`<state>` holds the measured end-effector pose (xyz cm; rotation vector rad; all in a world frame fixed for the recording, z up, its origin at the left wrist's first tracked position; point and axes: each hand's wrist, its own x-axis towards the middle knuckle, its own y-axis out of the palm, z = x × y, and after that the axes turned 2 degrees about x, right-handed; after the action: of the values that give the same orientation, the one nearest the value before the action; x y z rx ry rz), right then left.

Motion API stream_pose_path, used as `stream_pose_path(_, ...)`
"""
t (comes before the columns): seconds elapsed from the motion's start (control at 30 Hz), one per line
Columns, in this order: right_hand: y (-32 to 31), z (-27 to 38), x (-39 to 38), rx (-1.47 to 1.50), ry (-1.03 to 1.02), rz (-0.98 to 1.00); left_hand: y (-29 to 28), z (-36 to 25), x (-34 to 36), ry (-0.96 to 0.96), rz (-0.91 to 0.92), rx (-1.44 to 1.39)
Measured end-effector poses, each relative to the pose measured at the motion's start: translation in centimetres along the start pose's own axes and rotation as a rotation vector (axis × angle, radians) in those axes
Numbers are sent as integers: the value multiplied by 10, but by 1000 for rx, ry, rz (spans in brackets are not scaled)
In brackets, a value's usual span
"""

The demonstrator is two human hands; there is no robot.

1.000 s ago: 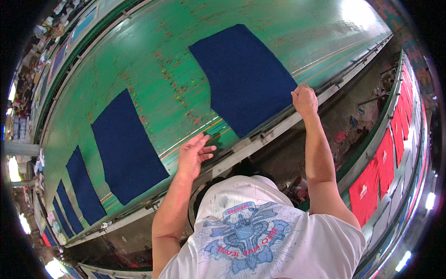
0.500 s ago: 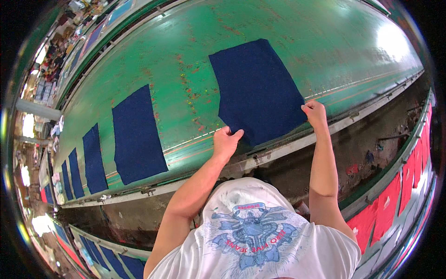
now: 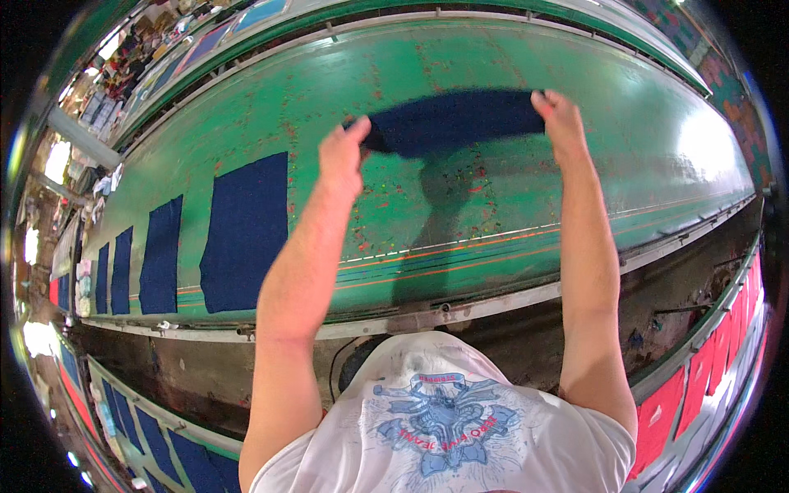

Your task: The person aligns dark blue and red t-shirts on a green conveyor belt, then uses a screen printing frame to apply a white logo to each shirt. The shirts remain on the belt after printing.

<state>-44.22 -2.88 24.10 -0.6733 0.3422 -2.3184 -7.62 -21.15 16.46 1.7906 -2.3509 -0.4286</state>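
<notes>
A navy blue fabric piece [image 3: 460,122] is stretched between my two hands over the far half of the long green table [image 3: 493,209]. At its left end, my left hand [image 3: 343,152] pinches the edge between thumb and fingers. The right end is gripped by my right hand [image 3: 562,119]. The cloth is blurred by motion and looks lifted, its shadow falling on the table below. To the left, another navy fabric piece [image 3: 246,234] lies flat on the green surface.
Several more navy panels, such as this narrow one [image 3: 162,255], lie in a row leftward. The table's near metal rail [image 3: 468,311] runs in front of me. Red cloth pieces [image 3: 660,419] lie on a table behind me at right. Paint specks dot the green surface.
Both hands have moved away from me, from the table's near edge to its far half, carrying the navy fabric piece up off the surface. The other panels stay in place.
</notes>
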Motion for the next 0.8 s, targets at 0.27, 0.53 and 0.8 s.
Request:
stream_pose_path(0.27, 15, 38, 30, 203, -115, -14, -1, -74, -1, 332, 41, -119)
stream_pose_path(0.53, 52, -73, -95, 120, 235, 225, -75, 57, -71, -28, -125, -26)
stream_pose_path(0.8, 62, -121, -199, -35, 425, 396, -131, 154, -132, -77, -26, 697)
